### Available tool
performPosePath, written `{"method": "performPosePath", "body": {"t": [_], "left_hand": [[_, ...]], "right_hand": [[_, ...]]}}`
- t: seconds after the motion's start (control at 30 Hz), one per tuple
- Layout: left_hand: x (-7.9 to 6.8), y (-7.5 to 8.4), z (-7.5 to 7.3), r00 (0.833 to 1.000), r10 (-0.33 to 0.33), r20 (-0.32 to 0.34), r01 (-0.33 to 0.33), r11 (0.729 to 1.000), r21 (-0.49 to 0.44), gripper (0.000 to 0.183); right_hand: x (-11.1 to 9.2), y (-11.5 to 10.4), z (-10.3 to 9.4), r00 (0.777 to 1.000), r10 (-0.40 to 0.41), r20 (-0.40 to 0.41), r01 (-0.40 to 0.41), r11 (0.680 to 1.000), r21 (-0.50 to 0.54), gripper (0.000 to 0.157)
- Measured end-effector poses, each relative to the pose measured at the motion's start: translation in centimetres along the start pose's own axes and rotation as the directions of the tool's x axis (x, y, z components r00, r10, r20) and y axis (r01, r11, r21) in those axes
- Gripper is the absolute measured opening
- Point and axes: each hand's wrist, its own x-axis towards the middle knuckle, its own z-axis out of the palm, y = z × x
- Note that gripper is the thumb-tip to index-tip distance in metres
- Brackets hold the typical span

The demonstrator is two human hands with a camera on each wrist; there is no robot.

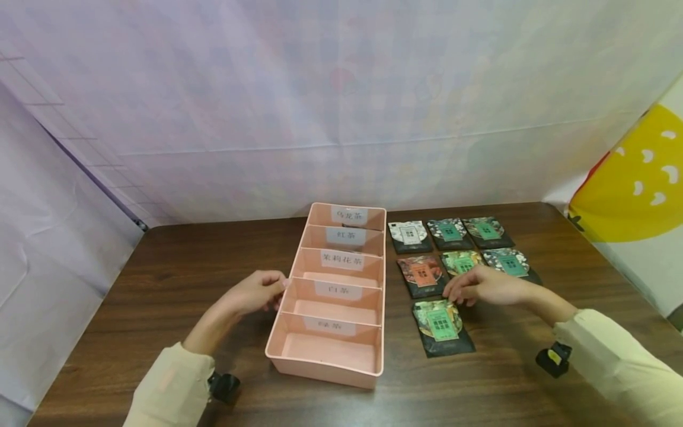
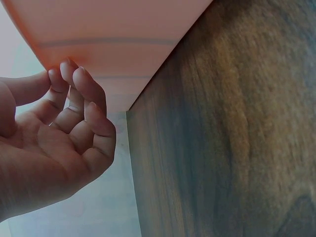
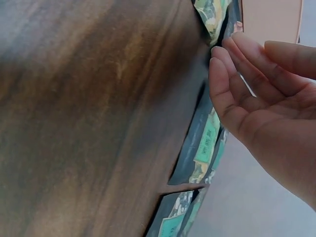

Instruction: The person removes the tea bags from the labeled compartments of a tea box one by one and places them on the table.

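A long pink divided box (image 1: 325,370) stands on the table, with white labels in Chinese on the back walls of its compartments. My left hand (image 1: 261,290) pinches its left rim with thumb and fingertips; the left wrist view shows the fingers (image 2: 89,89) bent against the outer wall. Right of the box, my right hand (image 1: 488,287) hovers with loosely bent fingers at the top edge of the nearest tea sachet (image 1: 443,329), which is black with a green label. Its thumb and fingers are apart, with nothing seen between them. Behind the fingers lies another green-labelled sachet (image 1: 460,261), partly covered.
An orange-red sachet (image 1: 424,276), a white one (image 1: 411,235) and several with teal or green labels (image 1: 447,232) lie in rows on the wooden table (image 1: 176,267). Something dark shows in the box's rear compartment. A pale curtain (image 1: 341,118) hangs behind.
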Motion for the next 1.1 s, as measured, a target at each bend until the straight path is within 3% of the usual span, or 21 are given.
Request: {"method": "performPosePath", "body": {"t": [0.43,0.83,1.1], "left_hand": [[0.1,-0.1,0.0,1.0,0.0,-0.005,0.0,1.0,-0.006,0.021],[0.1,-0.1,0.1,1.0,-0.003,-0.006,0.003,1.0,-0.009,0.023],[0.0,-0.1,0.1,1.0,-0.002,-0.003,0.002,1.0,-0.003,0.023]], "right_hand": [[-0.2,-1.4,-1.1,0.996,-0.071,-0.048,0.07,0.997,-0.028,0.023],[0.5,-2.6,-1.4,0.995,-0.071,-0.065,0.069,0.997,-0.031,0.027],[1.4,-3.5,-1.7,0.99,-0.102,-0.1,0.093,0.992,-0.087,0.026]]}}
